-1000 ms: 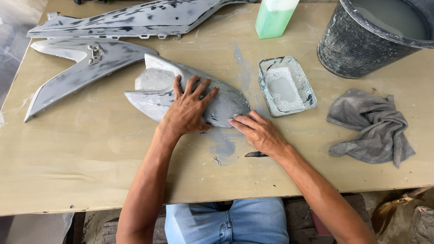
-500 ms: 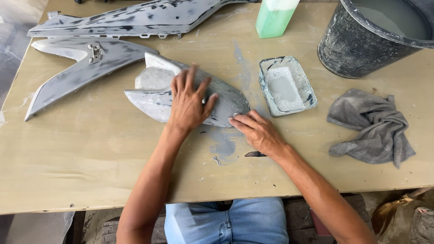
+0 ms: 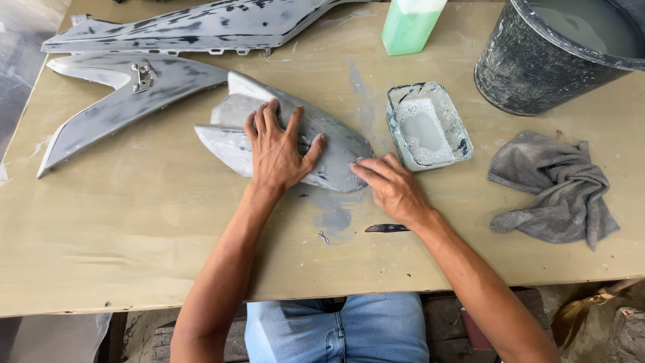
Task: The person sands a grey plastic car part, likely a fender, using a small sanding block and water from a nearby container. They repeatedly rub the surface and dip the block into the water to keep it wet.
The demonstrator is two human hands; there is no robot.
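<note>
On the tan worktop lies a curved grey panel, dull and patchily sanded. The left hand presses flat on it, fingers spread; the right hand touches its edge, fingers together.

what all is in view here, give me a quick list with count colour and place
curved panel: 1, grey, centre of table, under both hands
long panels: 2, grey with dark patches, far left of table, one behind the other
tray: 1, rectangular, grey-smeared with pale wet contents, right of the curved panel
bottle: 1, pale green, far edge, only lower part in view
bucket: 1, dark and spattered, far right corner, cloudy liquid inside
rag: 1, grey, crumpled, right side of table
small dark piece: 1, beside the right wrist, kind unclear
table: 1, tan, with grey smears
left hand: flat on the curved panel
right hand: fingertips pressed at the panel's near tip
</note>
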